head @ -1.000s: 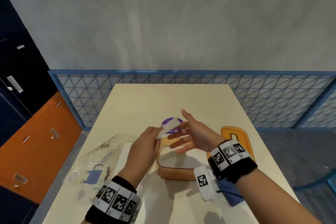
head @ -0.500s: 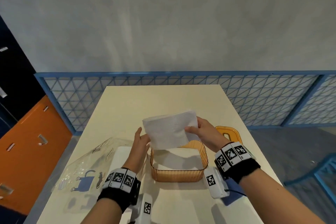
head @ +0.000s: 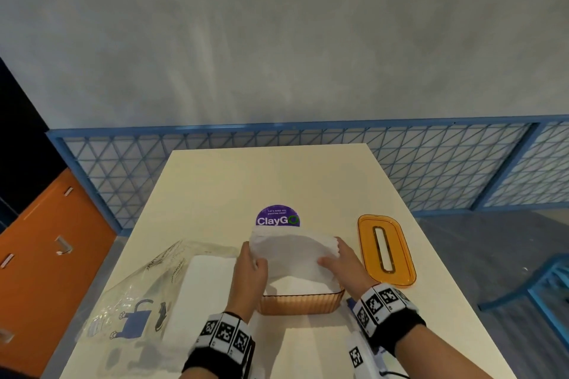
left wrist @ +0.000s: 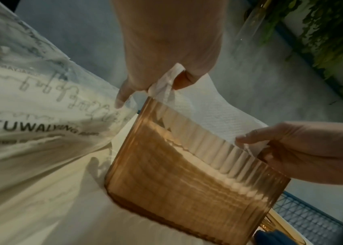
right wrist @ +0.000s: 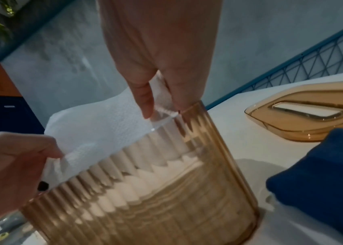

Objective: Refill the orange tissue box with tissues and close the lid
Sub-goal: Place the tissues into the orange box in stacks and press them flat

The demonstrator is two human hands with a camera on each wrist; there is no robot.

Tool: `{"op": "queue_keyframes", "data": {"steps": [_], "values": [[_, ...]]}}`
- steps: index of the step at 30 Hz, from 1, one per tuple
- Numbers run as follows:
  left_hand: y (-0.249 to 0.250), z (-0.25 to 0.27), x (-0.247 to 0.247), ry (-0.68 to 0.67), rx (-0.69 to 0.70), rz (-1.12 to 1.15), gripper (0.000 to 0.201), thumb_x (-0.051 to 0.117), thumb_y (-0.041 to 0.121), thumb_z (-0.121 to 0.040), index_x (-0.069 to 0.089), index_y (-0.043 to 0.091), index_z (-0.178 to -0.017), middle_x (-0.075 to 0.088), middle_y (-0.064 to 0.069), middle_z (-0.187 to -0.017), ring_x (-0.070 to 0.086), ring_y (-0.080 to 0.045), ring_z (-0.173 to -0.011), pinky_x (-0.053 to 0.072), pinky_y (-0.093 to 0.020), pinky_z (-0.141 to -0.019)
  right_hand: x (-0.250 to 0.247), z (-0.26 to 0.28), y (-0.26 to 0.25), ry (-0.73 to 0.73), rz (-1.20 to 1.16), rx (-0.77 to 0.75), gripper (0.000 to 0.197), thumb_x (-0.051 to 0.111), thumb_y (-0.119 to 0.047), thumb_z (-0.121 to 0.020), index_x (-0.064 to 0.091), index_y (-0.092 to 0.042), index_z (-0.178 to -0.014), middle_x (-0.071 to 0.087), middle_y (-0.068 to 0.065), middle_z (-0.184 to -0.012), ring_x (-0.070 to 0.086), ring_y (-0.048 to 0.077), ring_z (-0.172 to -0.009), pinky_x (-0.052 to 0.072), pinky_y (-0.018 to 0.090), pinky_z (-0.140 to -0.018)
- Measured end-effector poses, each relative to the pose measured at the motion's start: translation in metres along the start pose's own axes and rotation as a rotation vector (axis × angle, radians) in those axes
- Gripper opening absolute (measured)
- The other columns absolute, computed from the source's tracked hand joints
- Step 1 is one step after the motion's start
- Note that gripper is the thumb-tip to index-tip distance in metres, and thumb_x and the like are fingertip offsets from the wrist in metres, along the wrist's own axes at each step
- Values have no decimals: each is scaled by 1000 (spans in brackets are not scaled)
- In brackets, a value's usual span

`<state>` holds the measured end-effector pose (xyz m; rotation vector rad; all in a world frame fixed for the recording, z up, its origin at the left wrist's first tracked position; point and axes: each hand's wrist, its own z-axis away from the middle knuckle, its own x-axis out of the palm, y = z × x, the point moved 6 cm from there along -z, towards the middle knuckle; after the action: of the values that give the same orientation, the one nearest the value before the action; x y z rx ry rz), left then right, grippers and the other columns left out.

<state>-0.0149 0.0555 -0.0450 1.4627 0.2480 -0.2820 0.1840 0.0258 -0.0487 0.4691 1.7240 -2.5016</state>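
The ribbed orange tissue box (head: pixel 300 303) (left wrist: pixel 187 182) (right wrist: pixel 155 199) stands open-topped on the cream table (head: pixel 277 181), with white tissue showing through its wall. A white tissue sheet (head: pixel 292 252) (left wrist: pixel 203 112) (right wrist: pixel 103 121) hangs over the box mouth. My left hand (head: pixel 249 268) (left wrist: pixel 162 82) pinches its left end between thumb and fingers. The sheet's right end is pinched by my right hand (head: pixel 338 258) (right wrist: pixel 157 102). Flat on the table to the right lies the orange lid (head: pixel 386 251) (right wrist: pixel 312 112) with its long slot.
A clear plastic tissue pack (head: pixel 160 295) (left wrist: pixel 30 107) with white tissues lies left of the box. A purple round sticker (head: pixel 277 217) is behind the box. A dark blue thing (right wrist: pixel 323 174) sits right of the box. A blue mesh fence (head: pixel 308 157) borders the table.
Both hands lifted a tissue sheet spread above the box, then lowered it; it now droops over the box mouth with the hands at the box's two ends.
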Motion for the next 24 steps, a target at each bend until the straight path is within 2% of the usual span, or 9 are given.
{"op": "queue_keyframes", "data": {"steps": [2,6,8,11,13,16,20,22,24], "values": [[1,0,2,-4,4,-12,29,40,-1,-88,45,11,-115,58,-11,-104,55,-26,-94,48,-32,-78,2,-2,0,22,-25,-10,37,57,-4,-86,48,-19,-119,59,9,-122,57,27,-111,46,44,-100],[10,6,1,39,60,103,34,38,-7,-89,46,27,-94,56,2,-85,54,-15,-76,42,-22,-64,-7,-1,-14,47,-71,-115,31,57,1,-84,57,-15,-110,65,9,-114,61,24,-105,50,38,-94],[7,8,-1,52,49,135,37,39,-8,-88,47,27,-99,59,3,-89,57,-10,-80,45,-22,-68,-14,-1,-16,18,-122,-126,28,57,2,-86,57,-14,-109,67,7,-107,63,22,-100,53,34,-87],[-6,10,4,18,-3,80,36,42,-3,-88,43,18,-116,59,-5,-98,59,-19,-88,53,-31,-75,-17,-2,-7,-24,-63,-69,30,60,0,-85,51,-16,-109,62,6,-104,61,22,-97,55,29,-79],[-11,9,8,-2,-23,38,39,40,0,-90,38,16,-125,58,-8,-104,59,-22,-92,54,-39,-82,-15,-4,-1,-25,-40,-33,36,61,-1,-84,48,-18,-112,60,8,-109,60,21,-99,55,31,-82],[-9,8,11,-19,-22,8,41,39,-1,-90,36,10,-129,57,-12,-109,58,-24,-97,49,-29,-76,-13,-8,2,5,-20,-14,38,59,0,-84,47,-19,-115,59,8,-111,59,24,-103,54,39,-90],[-4,5,15,-53,-15,-153,43,42,5,-90,32,5,-132,53,-14,-115,53,-28,-102,43,-31,-81,-7,-9,5,-2,74,-1,37,56,-3,-86,45,-23,-116,56,8,-116,56,25,-107,50,45,-96],[-1,5,14,-53,8,-226,34,41,12,-94,34,7,-127,53,-8,-109,51,-27,-98,39,-31,-82,-8,-10,3,8,101,-13,34,54,-4,-88,44,-21,-116,56,9,-117,55,24,-107,50,43,-96],[2,1,9,-27,30,-268,23,38,20,-98,38,10,-119,53,0,-102,52,-27,-101,35,-36,-94,-12,-12,-3,51,82,-31,28,53,-7,-90,46,-18,-115,57,10,-118,56,25,-108,49,42,-96]]}}
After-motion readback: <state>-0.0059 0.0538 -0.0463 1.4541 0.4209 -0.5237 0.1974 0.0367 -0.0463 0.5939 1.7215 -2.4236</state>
